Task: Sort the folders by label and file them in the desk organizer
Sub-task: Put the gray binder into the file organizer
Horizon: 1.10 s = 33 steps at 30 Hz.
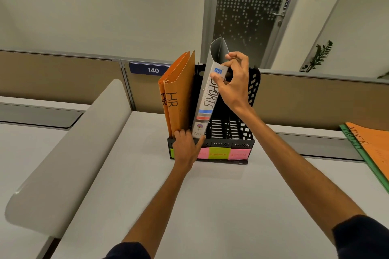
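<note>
Head view shows the right hand point(233, 82) pinching the grey SPORTS folder point(207, 101) near the top of its spine, thumb on the label and fingers curled round the back edge. Below that grip the folder stands nearly upright with its foot in the black desk organizer point(250, 132). Further down, the left hand point(186, 147) lies with relaxed, spread fingers on the organizer's front rim, fingertips touching the foot of the two orange HR folders point(181, 99) left of the grip and thumb beside the grey folder's base, while well to the right an orange ADMIN folder point(372, 145) lies on a green folder point(355, 149).
</note>
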{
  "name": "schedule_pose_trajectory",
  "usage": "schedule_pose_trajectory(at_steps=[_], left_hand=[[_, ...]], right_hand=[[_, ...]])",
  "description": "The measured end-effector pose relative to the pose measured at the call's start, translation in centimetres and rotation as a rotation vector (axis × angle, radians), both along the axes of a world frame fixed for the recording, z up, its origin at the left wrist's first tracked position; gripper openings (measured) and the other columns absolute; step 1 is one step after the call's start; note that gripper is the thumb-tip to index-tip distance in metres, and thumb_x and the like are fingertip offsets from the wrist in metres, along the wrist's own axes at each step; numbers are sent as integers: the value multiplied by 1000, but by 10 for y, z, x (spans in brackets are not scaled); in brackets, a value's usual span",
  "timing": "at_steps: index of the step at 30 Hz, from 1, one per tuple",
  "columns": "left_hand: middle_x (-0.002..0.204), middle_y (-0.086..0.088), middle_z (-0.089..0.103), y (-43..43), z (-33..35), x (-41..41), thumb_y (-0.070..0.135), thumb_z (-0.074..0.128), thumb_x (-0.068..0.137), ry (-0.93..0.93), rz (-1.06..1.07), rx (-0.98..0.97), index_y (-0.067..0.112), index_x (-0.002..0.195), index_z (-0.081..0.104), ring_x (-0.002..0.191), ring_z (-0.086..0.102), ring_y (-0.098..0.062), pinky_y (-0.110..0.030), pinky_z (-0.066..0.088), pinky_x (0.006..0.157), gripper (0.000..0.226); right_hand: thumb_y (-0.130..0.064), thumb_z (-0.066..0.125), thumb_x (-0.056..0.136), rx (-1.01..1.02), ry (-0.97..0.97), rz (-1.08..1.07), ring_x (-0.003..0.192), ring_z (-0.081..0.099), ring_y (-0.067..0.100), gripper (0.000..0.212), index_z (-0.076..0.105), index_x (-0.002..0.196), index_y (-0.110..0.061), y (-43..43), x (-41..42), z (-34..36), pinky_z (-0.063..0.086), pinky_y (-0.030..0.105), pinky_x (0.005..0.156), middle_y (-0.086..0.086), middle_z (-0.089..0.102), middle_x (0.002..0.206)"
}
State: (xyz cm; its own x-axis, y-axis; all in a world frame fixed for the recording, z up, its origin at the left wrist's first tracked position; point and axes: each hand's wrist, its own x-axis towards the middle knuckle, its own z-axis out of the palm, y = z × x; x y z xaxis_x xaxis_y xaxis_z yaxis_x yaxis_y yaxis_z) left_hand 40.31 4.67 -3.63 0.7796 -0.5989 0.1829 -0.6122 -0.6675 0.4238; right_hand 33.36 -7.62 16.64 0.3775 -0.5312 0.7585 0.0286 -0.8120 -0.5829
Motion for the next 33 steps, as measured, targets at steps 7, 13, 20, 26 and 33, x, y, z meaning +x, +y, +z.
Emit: schedule_pose_trajectory(at_steps=[7,13,20,26,33], left_hand=[[126,-8,53,1,3,3,71,32,90,-13,-15,54,15,130,48,122,44,-22,-35,51,92,70],[127,-7,53,0,3,3,71,32,90,-32,-12,84,15,132,46,122,44,-22,-35,51,92,71],[128,-7,56,-3,2,0,61,42,93,30,-3,-31,15,134,45,121,45,-23,-37,49,93,62],[124,-7,58,-6,-3,1,60,46,92,43,25,-94,14,131,48,119,46,-23,-36,50,92,60],[115,-6,61,-10,-11,7,67,42,90,8,66,-165,16,123,55,114,48,-23,-36,53,85,62]], right_hand=[[-13,77,77,72,-73,-55,108,51,2,25,61,92,0,0,5,5,48,9,89,12,47,126],[-13,76,79,74,-41,2,116,50,14,25,62,96,0,3,13,7,45,3,85,14,47,126],[-33,63,91,-56,282,171,130,37,17,55,44,140,-17,-2,33,10,41,12,92,12,31,145],[-47,59,90,127,361,221,146,20,35,66,33,148,-31,-8,41,2,37,46,105,12,3,161],[-44,54,85,296,297,320,143,28,29,68,36,147,-22,-4,41,-13,34,59,111,11,23,156]])
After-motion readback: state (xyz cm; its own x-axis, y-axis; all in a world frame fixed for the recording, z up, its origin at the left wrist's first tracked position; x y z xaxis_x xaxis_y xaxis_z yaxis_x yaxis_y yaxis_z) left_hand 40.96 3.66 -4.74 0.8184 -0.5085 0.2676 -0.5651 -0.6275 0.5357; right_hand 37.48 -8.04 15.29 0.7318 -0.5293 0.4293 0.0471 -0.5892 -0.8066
